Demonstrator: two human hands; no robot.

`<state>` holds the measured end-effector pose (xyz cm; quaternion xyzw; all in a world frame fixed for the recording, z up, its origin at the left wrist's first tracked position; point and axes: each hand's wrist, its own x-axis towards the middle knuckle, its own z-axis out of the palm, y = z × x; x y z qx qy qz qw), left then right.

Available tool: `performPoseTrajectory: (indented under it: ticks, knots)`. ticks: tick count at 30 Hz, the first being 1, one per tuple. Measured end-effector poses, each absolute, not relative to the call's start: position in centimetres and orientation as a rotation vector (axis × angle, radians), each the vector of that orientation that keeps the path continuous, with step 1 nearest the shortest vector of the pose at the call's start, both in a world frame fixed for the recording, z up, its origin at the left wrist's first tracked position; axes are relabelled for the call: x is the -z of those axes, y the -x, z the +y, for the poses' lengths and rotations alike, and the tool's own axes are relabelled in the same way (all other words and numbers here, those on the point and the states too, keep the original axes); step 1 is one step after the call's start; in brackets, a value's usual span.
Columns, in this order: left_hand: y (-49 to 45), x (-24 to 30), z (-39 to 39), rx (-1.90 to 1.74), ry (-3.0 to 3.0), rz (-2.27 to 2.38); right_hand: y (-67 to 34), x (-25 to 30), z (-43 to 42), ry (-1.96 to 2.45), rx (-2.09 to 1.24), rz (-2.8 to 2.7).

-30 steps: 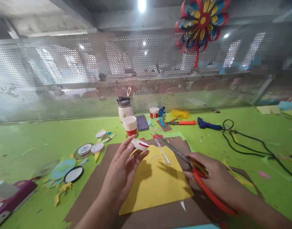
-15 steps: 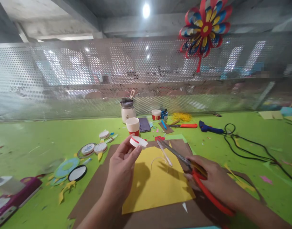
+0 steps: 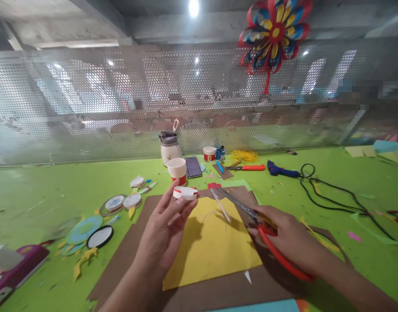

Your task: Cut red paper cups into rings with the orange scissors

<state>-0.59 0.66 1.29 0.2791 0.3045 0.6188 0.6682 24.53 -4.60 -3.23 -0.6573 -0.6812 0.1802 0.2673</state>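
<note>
My left hand (image 3: pixel 163 232) holds a short white cup bottom with a red stripe (image 3: pixel 185 192) between fingertips and thumb, above a yellow paper sheet (image 3: pixel 212 247). My right hand (image 3: pixel 285 236) grips red-handled scissors (image 3: pixel 251 216) whose blades are slightly parted and point toward the cup piece. A thin curled white paper strip (image 3: pixel 215 214) lies on the yellow sheet near the blade tips. The yellow sheet rests on brown card (image 3: pixel 218 290).
A red and white paper cup (image 3: pixel 177 170), a bottle (image 3: pixel 169 149), a phone (image 3: pixel 194 167), an orange-handled cutter (image 3: pixel 249 167), a blue glue gun (image 3: pixel 282 170) with black cable (image 3: pixel 335 197) and round paper pieces (image 3: pixel 117 203) lie on the green table (image 3: pixel 56 186). A perforated screen stands behind.
My left hand has turned the cup piece slightly and lowered it a little. The right hand with the scissors stays almost where it was.
</note>
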Motion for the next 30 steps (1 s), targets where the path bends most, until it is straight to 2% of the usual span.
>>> performPoseTrajectory:
  ticks: [17, 30]
  knots:
    - [0.47, -1.47, 0.79, -1.394, -0.448, 0.656, -24.2, 2.51, -5.27, 1.746, -0.53, -1.837]
    - [0.88, -1.51, 0.14, -1.38, -0.653, 0.633, -24.37, 3.07, -4.86, 1.815, -0.505, -1.839]
